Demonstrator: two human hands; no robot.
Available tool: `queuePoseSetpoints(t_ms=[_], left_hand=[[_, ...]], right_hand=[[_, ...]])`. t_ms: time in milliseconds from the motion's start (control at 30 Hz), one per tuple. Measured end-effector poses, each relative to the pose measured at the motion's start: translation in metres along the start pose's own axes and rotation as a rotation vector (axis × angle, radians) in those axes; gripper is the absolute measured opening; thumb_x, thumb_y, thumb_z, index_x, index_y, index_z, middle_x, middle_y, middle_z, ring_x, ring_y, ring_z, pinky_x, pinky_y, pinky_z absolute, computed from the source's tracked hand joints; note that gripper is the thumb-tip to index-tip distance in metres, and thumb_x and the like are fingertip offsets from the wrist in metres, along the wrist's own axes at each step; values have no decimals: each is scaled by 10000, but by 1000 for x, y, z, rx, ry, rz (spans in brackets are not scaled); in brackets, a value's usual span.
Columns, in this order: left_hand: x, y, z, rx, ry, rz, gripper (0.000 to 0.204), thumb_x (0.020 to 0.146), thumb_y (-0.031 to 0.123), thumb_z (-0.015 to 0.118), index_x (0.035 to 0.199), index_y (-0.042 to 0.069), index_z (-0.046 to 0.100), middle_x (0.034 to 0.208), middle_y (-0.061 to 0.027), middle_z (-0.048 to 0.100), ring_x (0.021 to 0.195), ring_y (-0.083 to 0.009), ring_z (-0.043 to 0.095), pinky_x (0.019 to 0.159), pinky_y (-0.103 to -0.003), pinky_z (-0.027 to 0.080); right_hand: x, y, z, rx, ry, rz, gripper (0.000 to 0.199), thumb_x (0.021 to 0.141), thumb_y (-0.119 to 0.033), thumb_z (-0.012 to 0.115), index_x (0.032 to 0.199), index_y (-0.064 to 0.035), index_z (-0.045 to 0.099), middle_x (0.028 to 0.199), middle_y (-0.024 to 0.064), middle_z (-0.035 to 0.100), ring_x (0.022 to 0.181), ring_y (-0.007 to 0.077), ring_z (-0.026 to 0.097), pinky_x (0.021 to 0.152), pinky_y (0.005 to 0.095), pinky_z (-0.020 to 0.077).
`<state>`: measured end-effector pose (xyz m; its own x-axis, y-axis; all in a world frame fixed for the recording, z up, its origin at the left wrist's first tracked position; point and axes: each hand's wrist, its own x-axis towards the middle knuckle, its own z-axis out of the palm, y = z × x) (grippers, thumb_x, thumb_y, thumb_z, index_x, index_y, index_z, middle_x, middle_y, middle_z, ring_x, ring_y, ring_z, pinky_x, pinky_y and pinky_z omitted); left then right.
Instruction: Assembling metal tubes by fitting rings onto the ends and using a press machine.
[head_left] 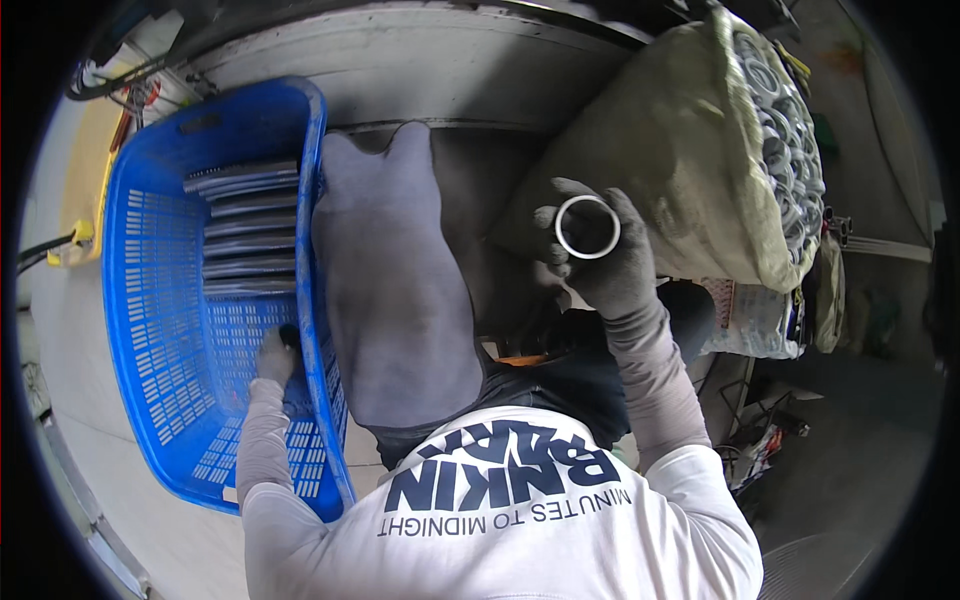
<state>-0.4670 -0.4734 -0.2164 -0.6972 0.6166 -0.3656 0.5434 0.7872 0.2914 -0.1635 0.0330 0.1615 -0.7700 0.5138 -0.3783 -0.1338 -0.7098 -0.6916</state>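
Observation:
My right hand (612,262), in a grey glove, is raised in front of the sack and closed on a white ring (587,257). The ring faces up, with its open middle showing the glove behind. My left hand (272,358), gloved too, reaches down into the blue plastic basket (312,250). At its fingertips is a small dark patch that I cannot make out, and the fingers are blurred. Beyond that hand, a row of dark, slightly curved pieces (250,228) lies in the basket's far part.
A large pale sack (660,150) filled with grey and white rings (785,150) leans at the far right. A grey pad (395,280) covers my left leg beside the basket. A pale wall panel (400,65) runs along the back. Wires and clutter (765,440) lie at the right.

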Motion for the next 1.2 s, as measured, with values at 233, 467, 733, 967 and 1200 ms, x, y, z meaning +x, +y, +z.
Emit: queuePoseSetpoints(t_ms=[233, 467, 733, 967, 1200], left_hand=[[-19, 275, -317, -412, 251, 22, 523, 845, 172, 791, 1329, 37, 647, 1132, -197, 688, 984, -398, 691, 868, -500, 549], [-70, 487, -354, -11, 407, 755, 537, 748, 196, 798, 1248, 64, 657, 1033, -169, 665, 943, -370, 671, 839, -483, 512], [-99, 606, -308, 150, 122, 934, 474, 742, 250, 792, 1167, 77, 672, 997, -146, 678, 922, -359, 664, 813, -462, 489], [-89, 647, -290, 127, 185, 943, 451, 728, 246, 784, 1125, 67, 663, 967, -139, 661, 930, -356, 664, 816, -473, 495], [-81, 651, -287, 135, 157, 939, 456, 715, 230, 769, 1126, 63, 661, 966, -147, 664, 942, -363, 669, 818, -481, 501]], right_hand=[[-30, -25, -33, 208, -85, 52, 651, 1140, -530, 321, 1386, 1, 606, 955, 151, 713, 703, 200, 634, 636, 315, 514], [-59, -53, -63, 365, -32, 13, 625, 1130, -521, 407, 1283, 35, 646, 968, 145, 710, 824, 242, 684, 712, 345, 570], [-83, -92, -78, 164, 181, -408, 443, 1091, -339, 634, 1366, 10, 631, 1018, 89, 713, 896, 159, 701, 759, 310, 579], [-105, -87, -135, -206, 148, -491, 431, 1087, -346, 624, 1273, 37, 695, 1165, 119, 740, 1043, 156, 681, 887, 300, 557], [-102, -101, -114, -693, 135, -673, 273, 1070, -196, 559, 1205, -4, 699, 1079, 103, 758, 980, 192, 744, 865, 330, 580]])
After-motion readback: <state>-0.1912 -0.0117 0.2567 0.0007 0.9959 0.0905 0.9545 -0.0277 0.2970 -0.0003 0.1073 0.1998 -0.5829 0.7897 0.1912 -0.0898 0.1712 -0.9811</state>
